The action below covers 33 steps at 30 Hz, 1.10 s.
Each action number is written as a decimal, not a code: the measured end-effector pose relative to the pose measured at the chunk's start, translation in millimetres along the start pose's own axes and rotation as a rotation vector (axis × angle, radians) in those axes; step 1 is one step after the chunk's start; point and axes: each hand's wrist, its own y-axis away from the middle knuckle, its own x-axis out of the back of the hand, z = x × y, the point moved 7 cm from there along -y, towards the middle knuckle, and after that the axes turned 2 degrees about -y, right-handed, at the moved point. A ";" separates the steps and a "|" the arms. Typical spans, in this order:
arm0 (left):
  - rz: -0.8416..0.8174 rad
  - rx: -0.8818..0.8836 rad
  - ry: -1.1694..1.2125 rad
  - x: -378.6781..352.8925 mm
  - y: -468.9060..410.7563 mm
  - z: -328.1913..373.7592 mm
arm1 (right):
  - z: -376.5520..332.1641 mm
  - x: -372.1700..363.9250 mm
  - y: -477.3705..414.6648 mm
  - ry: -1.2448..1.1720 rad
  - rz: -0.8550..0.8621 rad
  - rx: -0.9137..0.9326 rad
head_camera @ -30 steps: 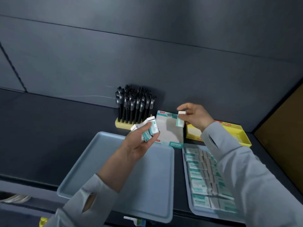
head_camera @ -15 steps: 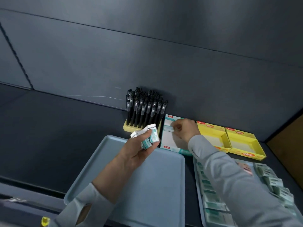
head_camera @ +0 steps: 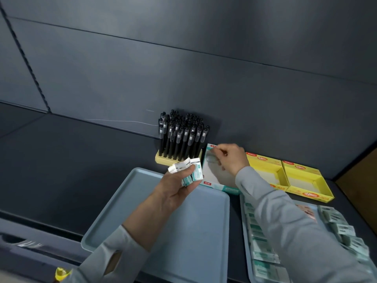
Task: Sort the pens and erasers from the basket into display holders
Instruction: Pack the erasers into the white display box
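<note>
Head view, remote session, quick notes. Biggest item was the empty grey tray (head_camera: 183,231) in front of me, nothing on it. To its right sat a second tray (head_camera: 242,221) packed with wrapped erasers (head_camera: 263,254) lying flat in rows, long axes across the tray. Behind that were two yellow display boxes (head_camera: 263,172) (head_camera: 304,184), both empty. Next to them, the teal display box (head_camera: 224,187) was almost bare inside. The yellow pen holder (head_camera: 175,160) stood against the wall, full of black pens (head_camera: 183,135), all upright, caps up, long axes vertical.

Progress, as I judged it: pens looked finished, since I saw none loose. Erasers had barely started, with most on the tray and three boxes to fill. I could not make out the basket.

My left hand (head_camera: 175,190) hung over the far edge of the empty tray, fingers curled round an eraser bundle (head_camera: 189,170), the bundle's long axes pointing up and away toward the wall, white ends on top. My right hand (head_camera: 230,160) reached into the teal box with fingers pinched on what looked like a single eraser (head_camera: 211,159) at the back-left corner. It seemed to lie crosswise, left to right, but blur kept me from being sure.
</note>
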 end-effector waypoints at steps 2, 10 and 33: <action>-0.001 -0.015 -0.026 -2.6 -3.5 -1.8 | -19.0 -2.1 11.8 -0.341 -0.195 -0.013; 0.042 -0.037 0.068 -4.8 -7.1 -2.0 | -14.1 23.0 18.5 -0.683 -0.200 -0.083; -0.032 0.003 0.035 2.7 -14.5 -0.2 | 18.1 -21.3 1.4 0.315 0.053 0.073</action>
